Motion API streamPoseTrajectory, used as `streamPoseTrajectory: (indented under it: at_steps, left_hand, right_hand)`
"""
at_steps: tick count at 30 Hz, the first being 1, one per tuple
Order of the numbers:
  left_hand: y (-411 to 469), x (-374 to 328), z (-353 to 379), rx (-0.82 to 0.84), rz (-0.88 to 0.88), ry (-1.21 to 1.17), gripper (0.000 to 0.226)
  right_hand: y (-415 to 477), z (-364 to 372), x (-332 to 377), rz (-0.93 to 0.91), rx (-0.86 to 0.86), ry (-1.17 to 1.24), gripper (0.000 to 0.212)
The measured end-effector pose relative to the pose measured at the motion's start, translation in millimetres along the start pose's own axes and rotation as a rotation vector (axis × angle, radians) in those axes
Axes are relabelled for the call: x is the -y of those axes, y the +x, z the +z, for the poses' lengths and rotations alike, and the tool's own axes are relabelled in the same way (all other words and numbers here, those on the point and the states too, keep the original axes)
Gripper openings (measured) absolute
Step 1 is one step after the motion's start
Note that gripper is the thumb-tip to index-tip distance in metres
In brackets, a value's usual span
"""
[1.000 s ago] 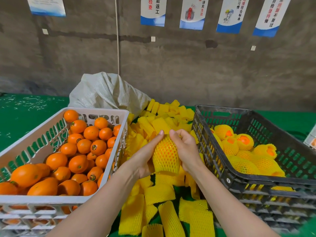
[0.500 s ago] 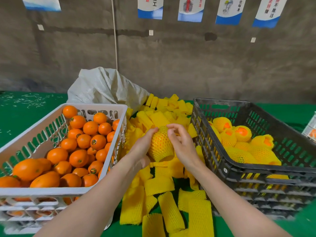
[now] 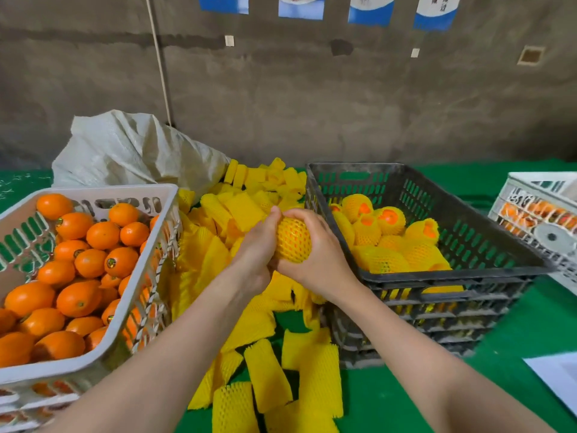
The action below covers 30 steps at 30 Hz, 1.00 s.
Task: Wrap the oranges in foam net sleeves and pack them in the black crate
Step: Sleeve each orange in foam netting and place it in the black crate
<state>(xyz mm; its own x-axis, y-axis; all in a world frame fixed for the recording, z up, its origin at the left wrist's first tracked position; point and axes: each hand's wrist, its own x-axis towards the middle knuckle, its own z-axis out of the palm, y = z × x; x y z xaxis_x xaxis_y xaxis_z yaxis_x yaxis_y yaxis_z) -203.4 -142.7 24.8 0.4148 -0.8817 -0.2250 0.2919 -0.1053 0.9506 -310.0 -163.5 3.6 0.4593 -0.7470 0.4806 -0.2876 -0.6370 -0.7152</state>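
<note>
Both hands hold one orange in a yellow foam net sleeve (image 3: 293, 242) above the pile of loose yellow sleeves (image 3: 249, 364). My left hand (image 3: 254, 251) grips its left side, thumb at the top. My right hand (image 3: 321, 257) cups it from the right and below. To the right, the black crate (image 3: 462, 267) holds several sleeved oranges (image 3: 387, 251). On the left, a white crate (image 3: 125, 332) is full of bare oranges (image 3: 81, 257).
A white woven sack (image 3: 131, 151) lies behind the white crate against the grey wall. Another white crate (image 3: 540, 220) stands at the far right, with a white sheet (image 3: 559, 379) near the front right on the green table cover (image 3: 530, 323).
The sleeved orange and both hands have shifted right, closer to the black crate's near-left corner. My right hand now wraps further round the orange. The camera has turned right.
</note>
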Motion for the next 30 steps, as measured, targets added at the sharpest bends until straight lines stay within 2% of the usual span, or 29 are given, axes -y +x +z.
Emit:
streamPoseTrajectory:
  at_steps: [3, 5, 8, 9, 11, 13, 15, 16, 19, 21, 24, 27, 30]
  left_hand:
    - [-3.6, 2.3, 31.9, -0.002, 0.088, 0.049, 0.042]
    - [-2.8, 7.1, 54.8, 0.004, 0.146, -0.019, 0.047]
    - [2.9, 21.2, 91.0, -0.042, 0.249, -0.07, 0.035]
    - [6.8, 27.2, 102.2, -0.058, 0.283, -0.007, 0.027]
    - [16.7, 38.3, 121.4, -0.02, 0.373, 0.238, 0.029]
    - [29.0, 46.0, 136.9, 0.08, 0.51, 0.698, 0.029]
    - [35.2, 50.2, 148.9, 0.218, 0.631, 1.176, 0.026]
    - [37.3, 52.1, 153.3, 0.273, 0.658, 1.324, 0.028]
    - [41.6, 60.5, 159.3, 0.329, 0.687, 1.554, 0.032]
    - [45.0, 65.1, 157.6, 0.324, 0.711, 1.592, 0.032]
    - [46.5, 67.2, 156.3, 0.289, 0.75, 1.599, 0.032]
    - [45.3, 68.0, 156.1, 0.276, 0.754, 1.59, 0.034]
    - [43.6, 67.4, 155.5, 0.277, 0.749, 1.565, 0.035]
  right_hand:
    - [0.2, -30.1, -9.3, -0.008, -0.142, 0.021, 0.061]
    - [1.6, -49.3, -17.3, -0.023, -0.225, 0.021, 0.058]
    - [8.2, -80.0, -36.6, -0.003, -0.328, 0.006, 0.058]
    - [11.9, -90.9, -45.7, 0.009, -0.358, -0.008, 0.057]
    - [22.8, -113.3, -67.0, 0.065, -0.403, -0.074, 0.057]
    - [39.2, -135.8, -91.5, 0.16, -0.409, -0.186, 0.058]
    - [58.0, -156.0, -117.2, 0.273, -0.361, -0.327, 0.058]
    - [67.3, -164.8, -130.5, 0.326, -0.322, -0.395, 0.058]
    - [93.6, -183.5, -168.9, 0.434, -0.166, -0.607, 0.068]
    - [105.4, -188.6, -191.1, 0.479, -0.081, -0.749, 0.074]
    - [113.7, -186.8, -218.3, 0.499, 0.014, -0.892, 0.07]
    - [113.9, -182.9, -236.5, 0.547, 0.085, -0.904, 0.064]
    - [112.9, -181.2, -241.8, 0.581, 0.154, -0.948, 0.074]
